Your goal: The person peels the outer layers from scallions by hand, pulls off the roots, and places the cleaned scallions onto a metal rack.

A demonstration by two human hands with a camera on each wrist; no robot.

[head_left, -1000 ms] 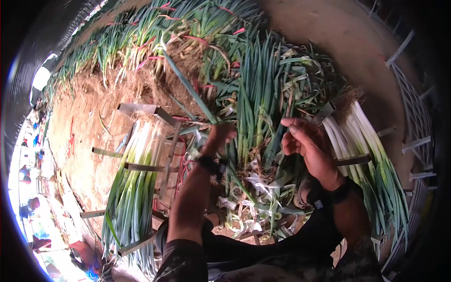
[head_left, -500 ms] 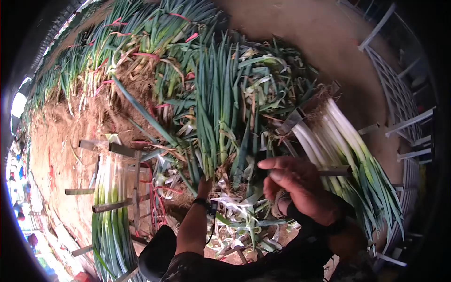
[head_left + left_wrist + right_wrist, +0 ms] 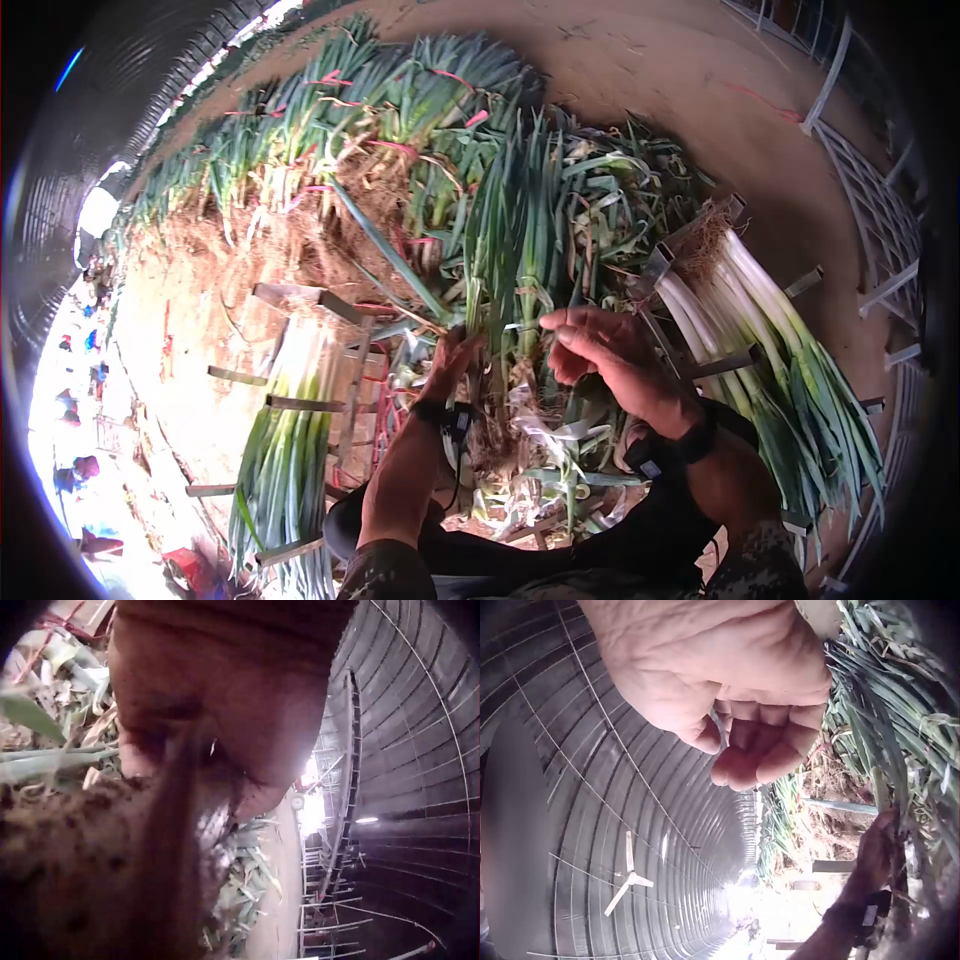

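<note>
My left hand [image 3: 455,362] grips a green onion [image 3: 478,290] low on its stalk, the leaves pointing away from me. Its soil-caked roots [image 3: 82,862] loom blurred before the left wrist camera, below the curled fingers. To the right, my right hand [image 3: 615,365] hovers beside the upright onion leaves, its fingers loosely bent. The right wrist view shows the palm side of that hand [image 3: 735,697], thumb near the bent fingers and nothing plainly held. Cleaned green onions with white stalks lie on a metal rack at the left [image 3: 295,400] and another at the right [image 3: 760,330].
A long heap of unpeeled green onions [image 3: 400,100], tied with pink bands, runs across the far side. Stripped leaves and peelings [image 3: 555,450] litter the ground between my legs. Metal bars [image 3: 735,360] of the racks stick out on both sides. A lattice fence [image 3: 870,200] stands far right.
My left hand first swung down to the onions by the peelings, then lifted one with its roots toward me. The right hand stayed raised with bent fingers. The head view shifted too.
</note>
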